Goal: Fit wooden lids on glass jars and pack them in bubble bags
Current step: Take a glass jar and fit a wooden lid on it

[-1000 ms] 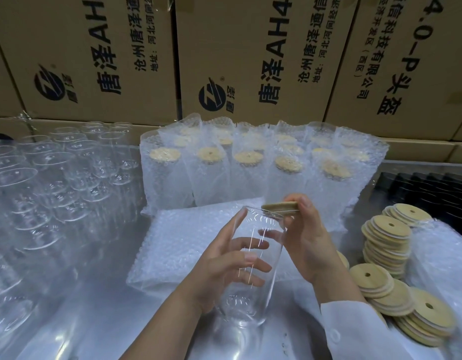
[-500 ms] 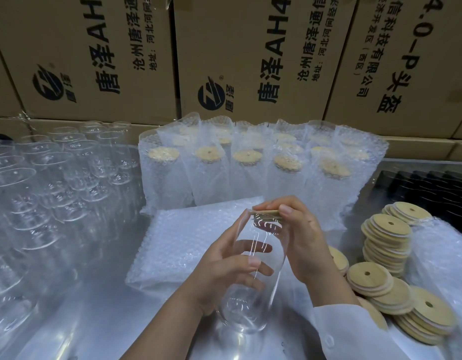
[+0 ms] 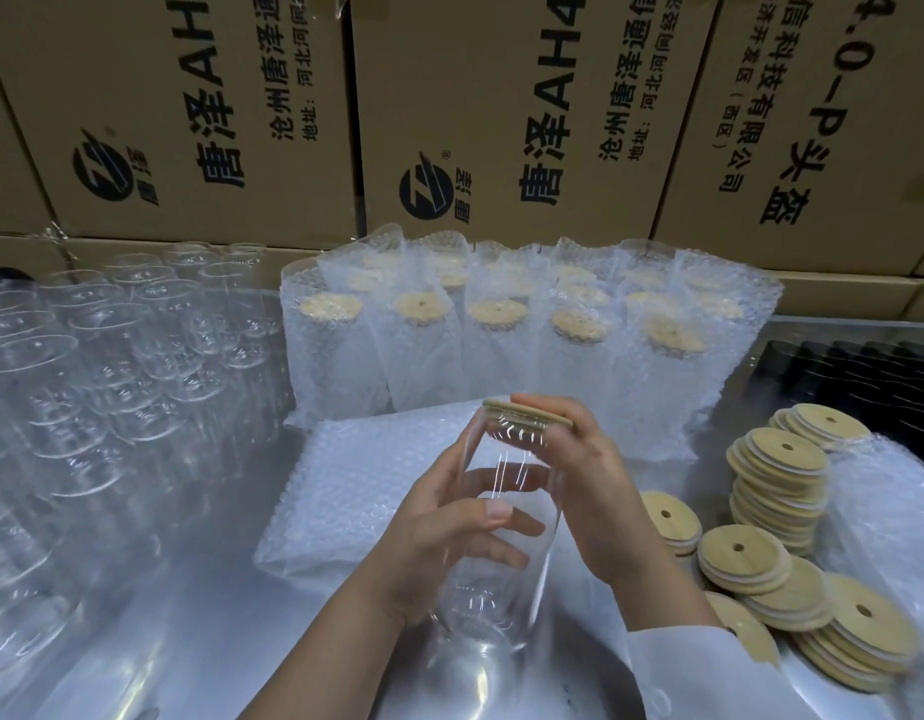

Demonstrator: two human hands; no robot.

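Head view: since the earlier frames the wooden lid [image 3: 527, 414] has gone from being held edge-on just off the rim to lying flat across the mouth of the glass jar [image 3: 493, 527]. Its right edge overhangs the rim slightly; whether it is pressed fully home cannot be told.

Right hand [image 3: 587, 491] is closed over the lid, fingertips on top and thumb at the edge. Left hand [image 3: 439, 532] is wrapped around the jar body, holding it tilted above the near middle of the bench [image 3: 153, 605].

Judgement: the lidding step for this jar is nearly complete; a firm press looks due next, then bagging.

Flat bubble bags [image 3: 366, 491] lie in a pile just behind the hands. Bagged, lidded jars [image 3: 501, 345] stand in rows along the far edge. Unlidded jars [image 3: 101, 356] crowd the left side. Loose lids [image 3: 777, 511] are stacked at the right edge. Printed cartons [image 3: 501, 106] form the backdrop.
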